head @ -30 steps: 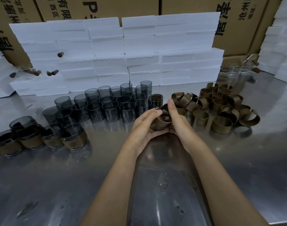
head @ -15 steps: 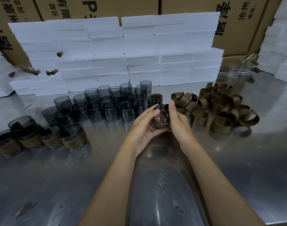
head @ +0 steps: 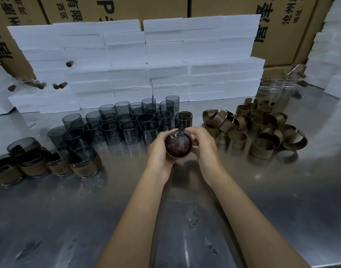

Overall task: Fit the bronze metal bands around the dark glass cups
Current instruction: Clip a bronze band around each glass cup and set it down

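A dark glass cup (head: 177, 145) with a bronze band round it is held above the steel table, its base turned toward the camera. My left hand (head: 159, 151) grips its left side and my right hand (head: 204, 146) grips its right side. Behind them stand several bare dark glass cups (head: 127, 122) in rows. A heap of loose bronze bands (head: 258, 126) lies to the right. Several banded cups (head: 84, 164) stand in a row at the left.
The steel table (head: 281, 200) has a front edge at the lower right. White foam blocks (head: 146, 62) are stacked along the back, with cardboard boxes (head: 223, 6) behind them. Clear glass tubes (head: 278, 86) stand at the back right.
The cup with its band has been tipped up so its base faces the camera, and both hands have closed round its sides.
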`<state>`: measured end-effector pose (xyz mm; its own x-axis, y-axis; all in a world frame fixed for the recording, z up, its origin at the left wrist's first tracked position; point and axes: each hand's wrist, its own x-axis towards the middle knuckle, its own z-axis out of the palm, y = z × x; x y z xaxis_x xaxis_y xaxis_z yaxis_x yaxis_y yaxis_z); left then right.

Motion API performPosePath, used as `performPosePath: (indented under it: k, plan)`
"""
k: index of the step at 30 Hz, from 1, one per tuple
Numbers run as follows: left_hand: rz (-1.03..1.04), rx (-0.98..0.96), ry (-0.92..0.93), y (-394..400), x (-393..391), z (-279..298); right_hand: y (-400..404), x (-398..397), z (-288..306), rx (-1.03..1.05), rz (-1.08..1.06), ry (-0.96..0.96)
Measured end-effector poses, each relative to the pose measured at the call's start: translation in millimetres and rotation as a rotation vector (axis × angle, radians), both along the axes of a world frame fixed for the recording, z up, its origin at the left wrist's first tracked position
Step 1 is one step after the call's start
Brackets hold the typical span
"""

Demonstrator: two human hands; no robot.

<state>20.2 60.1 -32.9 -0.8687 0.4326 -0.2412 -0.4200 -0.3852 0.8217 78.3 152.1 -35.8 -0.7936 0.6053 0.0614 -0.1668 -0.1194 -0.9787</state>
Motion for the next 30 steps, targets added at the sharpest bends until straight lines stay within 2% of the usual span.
performPosePath:
  k: [4,6,13,19,30]
  plan:
    - [-0.074,-0.082,0.058,7,14,1,3,1,1,-0.358,-0.109,-0.002]
    - [-0.083,-0.125,0.094,14,18,-2,5,2,0,-0.435,-0.133,0.0]
    - [0.027,-0.109,0.073,16,18,-5,9,4,5,-0.39,-0.019,-0.007]
    - [0.119,-0.109,0.066,20,24,-4,4,1,0,-0.312,-0.076,-0.014]
    - [0.085,-0.079,0.101,17,25,-2,-2,9,9,-0.32,-0.024,-0.005]
